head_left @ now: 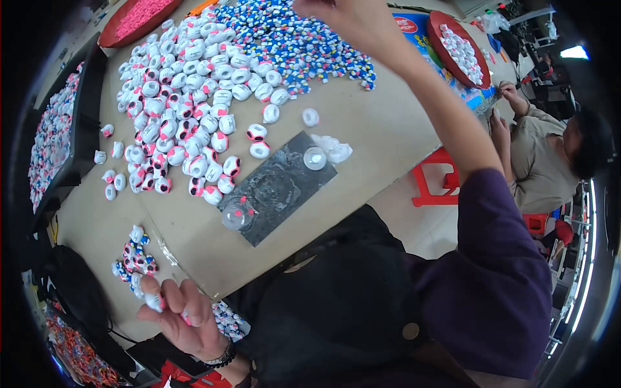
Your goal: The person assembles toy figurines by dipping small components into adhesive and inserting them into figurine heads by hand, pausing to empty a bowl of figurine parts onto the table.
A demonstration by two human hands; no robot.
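My left hand point(187, 317) is low at the left, its fingers curled round a small white plastic piece point(154, 301) with a bit of pink. Another pink-and-white bit shows between the fingers. Just beyond it lies a small cluster of assembled blue, white and pink figures point(137, 258). My right arm stretches far across the table. The right hand point(323, 8) is cut off by the upper edge, above a heap of tiny blue-and-white pieces point(304, 48), so its fingers are hidden. Left of that heap spreads a large pile of white, hollow figure heads point(187, 97) with pink parts.
A dark stone slab point(278, 191) holds two small clear cups point(237, 213), with crumpled plastic point(336, 149) beside it. Red trays point(453, 48) stand at the back; a black bin point(55, 136) of pieces is left. A co-worker point(543, 149) sits at right near a red stool point(436, 181).
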